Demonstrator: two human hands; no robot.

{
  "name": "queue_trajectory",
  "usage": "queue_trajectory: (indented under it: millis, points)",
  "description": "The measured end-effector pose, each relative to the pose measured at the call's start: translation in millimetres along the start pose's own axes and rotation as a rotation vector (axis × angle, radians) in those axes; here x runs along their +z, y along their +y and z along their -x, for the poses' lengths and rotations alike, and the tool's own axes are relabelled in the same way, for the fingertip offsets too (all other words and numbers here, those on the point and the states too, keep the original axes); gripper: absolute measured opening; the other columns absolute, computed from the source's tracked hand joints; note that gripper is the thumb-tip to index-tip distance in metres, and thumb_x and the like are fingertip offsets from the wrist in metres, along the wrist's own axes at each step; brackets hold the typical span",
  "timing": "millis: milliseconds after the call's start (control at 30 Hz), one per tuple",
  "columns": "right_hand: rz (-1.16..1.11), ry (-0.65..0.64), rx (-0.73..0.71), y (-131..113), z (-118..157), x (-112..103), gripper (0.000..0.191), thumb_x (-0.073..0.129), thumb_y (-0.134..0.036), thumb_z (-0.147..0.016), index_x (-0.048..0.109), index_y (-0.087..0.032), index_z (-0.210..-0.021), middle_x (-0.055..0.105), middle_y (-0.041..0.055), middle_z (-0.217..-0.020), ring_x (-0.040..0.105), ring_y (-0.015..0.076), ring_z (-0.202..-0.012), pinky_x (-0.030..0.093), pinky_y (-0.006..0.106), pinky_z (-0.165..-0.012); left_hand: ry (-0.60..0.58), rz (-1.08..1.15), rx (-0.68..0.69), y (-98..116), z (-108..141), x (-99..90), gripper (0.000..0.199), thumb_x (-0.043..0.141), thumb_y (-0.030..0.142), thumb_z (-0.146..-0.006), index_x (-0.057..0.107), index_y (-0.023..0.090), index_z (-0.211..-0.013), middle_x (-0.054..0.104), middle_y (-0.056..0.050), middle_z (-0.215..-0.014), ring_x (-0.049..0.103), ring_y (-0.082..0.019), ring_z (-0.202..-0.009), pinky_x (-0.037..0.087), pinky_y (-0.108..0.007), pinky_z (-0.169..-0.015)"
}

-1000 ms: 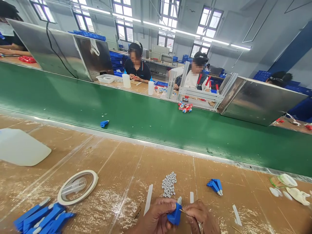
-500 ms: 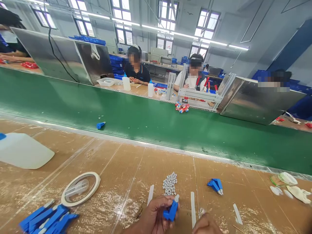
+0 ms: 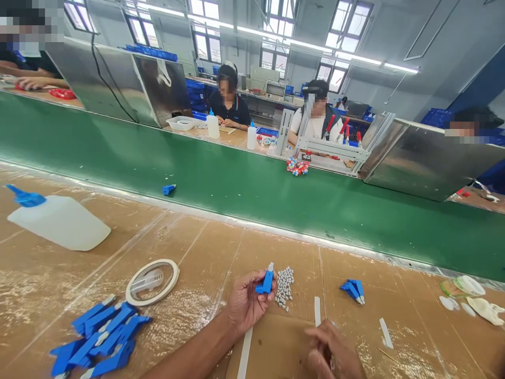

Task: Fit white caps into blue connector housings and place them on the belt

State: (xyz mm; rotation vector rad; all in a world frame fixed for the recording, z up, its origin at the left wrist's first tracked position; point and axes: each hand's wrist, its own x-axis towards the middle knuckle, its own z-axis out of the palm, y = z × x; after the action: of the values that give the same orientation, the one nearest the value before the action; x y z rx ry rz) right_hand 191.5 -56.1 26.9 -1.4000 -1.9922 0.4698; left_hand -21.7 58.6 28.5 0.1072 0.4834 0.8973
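A blue plastic piece [image 3: 267,282] with a pale tip pointing up is held between the thumb and fingers of my left hand [image 3: 248,301]. Small grey pieces [image 3: 284,287] lie in a pile just right of that hand. My right hand [image 3: 332,350] is lower right with its fingers curled; whether something small is in them is hidden. Under and between the hands is a brown sheet [image 3: 276,350], with white strips [image 3: 245,353] beside it. At the lower left lies a heap of blue pieces [image 3: 104,334]. A few more blue pieces [image 3: 352,289] rest to the right.
A white ring [image 3: 176,273] lies at left, below a plastic bottle [image 3: 65,223] on its side. A green belt [image 3: 221,195] crosses behind, carrying one blue piece [image 3: 169,189]. A lidded container [image 3: 465,287] stands far right. People sit beyond the belt.
My left hand has moved up beside the grey pile with the blue piece still in it. The view has shifted, showing more of the blue heap and the brown sheet.
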Motion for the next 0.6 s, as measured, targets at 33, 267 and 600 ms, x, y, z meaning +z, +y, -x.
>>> queue_trajectory:
  millis: [33, 267, 600]
  points:
    - [0.021, -0.003, 0.004, 2.8, -12.7, -1.5, 0.021, 0.046, -0.036, -0.102, 0.062, -0.025, -0.112, 0.064, 0.002, -0.08, 0.065, 0.0176, -0.064, 0.055, 0.027, -0.058, -0.001, 0.008, 0.021, 2.7, -0.9, 0.1, 0.011, 0.067, 0.015, -0.073, 0.071, 0.005, -0.074, 0.064, -0.006, -0.061, 0.052, -0.005, -0.045, 0.04, -0.01, -0.038]
    - [0.208, -0.144, -0.134, 26.8, -70.7, 15.1, 0.021, 0.044, -0.019, -0.099, 0.062, -0.021, -0.089, 0.068, 0.005, -0.079, 0.068, 0.0206, -0.068, 0.056, 0.03, -0.061, 0.024, 0.046, 0.068, 4.1, -8.6, -2.6, 0.011, 0.066, 0.014, -0.074, 0.071, 0.005, -0.073, 0.065, -0.007, -0.061, 0.054, -0.006, -0.046, 0.039, -0.01, -0.038]
    - [0.265, -0.267, -0.075, 17.1, -93.5, 11.3, 0.021, 0.057, -0.005, -0.08, 0.067, -0.023, -0.074, 0.071, 0.0039, -0.075, 0.068, 0.0218, -0.068, 0.049, 0.029, -0.062, 0.019, 0.039, 0.041, -8.3, -15.0, -4.1, 0.014, 0.067, 0.018, -0.073, 0.07, 0.005, -0.073, 0.064, -0.007, -0.059, 0.055, -0.008, -0.044, 0.036, -0.014, -0.038]
